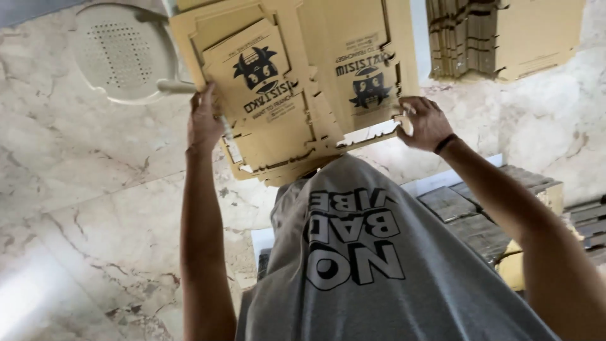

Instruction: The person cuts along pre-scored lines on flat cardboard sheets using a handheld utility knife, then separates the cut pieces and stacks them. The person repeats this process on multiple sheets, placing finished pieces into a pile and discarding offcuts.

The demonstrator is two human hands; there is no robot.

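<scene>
Two flat die-cut cardboard blanks (297, 88) — or a small sheaf of them, the count is hard to tell — are held out in front of the person's chest, above the grey shirt (372, 265). Each is tan, with a black cartoon mark and slotted tabs along the near edge. The sheaf lies broadside to the viewer, its long axis running left to right between the two hands, tilted a little so the left end sits lower.

The left hand (203, 120) is closed on the left edge, thumb on the printed face and fingers curled behind. The right hand (427, 122) pinches the lower right corner, by the tabs, fingers bent onto the face; a dark band (445, 143) sits on that wrist. Both hands touch the card, one at each end, so neither is nearer — the card spans the gap between them.

Below and to the left is a pale marble floor (82, 189). A white plastic chair (120, 50) with a perforated seat stands at upper left, partly behind the blanks. At upper right a thick stack of the same tan blanks (505, 38) lies well apart from the hands. At lower right, beside the right forearm, are bundles of grey flat stock (480, 221), near a yellowish box edge
</scene>
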